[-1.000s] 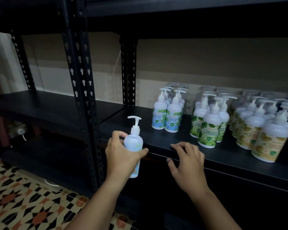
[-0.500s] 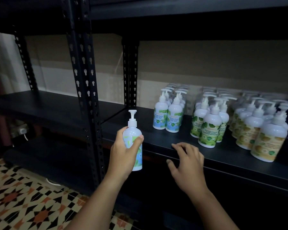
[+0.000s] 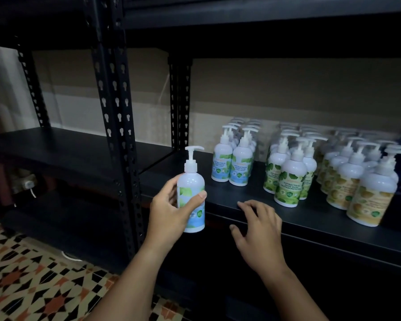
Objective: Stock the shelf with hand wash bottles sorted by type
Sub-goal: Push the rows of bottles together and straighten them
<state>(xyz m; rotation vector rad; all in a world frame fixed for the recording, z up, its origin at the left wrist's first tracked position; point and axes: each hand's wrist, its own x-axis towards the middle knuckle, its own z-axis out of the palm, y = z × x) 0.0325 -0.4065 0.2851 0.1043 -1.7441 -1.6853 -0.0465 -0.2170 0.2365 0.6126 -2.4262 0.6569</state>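
My left hand [image 3: 169, 212] grips a white pump bottle with a blue and green label [image 3: 191, 195], upright, in front of the black shelf's front edge [image 3: 310, 230]. My right hand [image 3: 259, 230] rests on that edge with its fingers spread and holds nothing. On the shelf stand rows of pump bottles sorted by label: blue-label bottles [image 3: 234, 163] on the left, green-label bottles [image 3: 289, 179] in the middle, yellow-label bottles [image 3: 361, 188] on the right. Bare shelf surface lies left of the blue-label rows.
Black perforated uprights [image 3: 116, 126] stand left of the held bottle, with another upright [image 3: 180, 105] at the back. A neighbouring dark shelf [image 3: 63, 149] extends left. A shelf board runs overhead. Patterned floor tiles [image 3: 33, 281] lie at lower left.
My left hand has lifted the bottle slightly and turned it, so the pump spout again points right. My right hand has stayed on the shelf edge.
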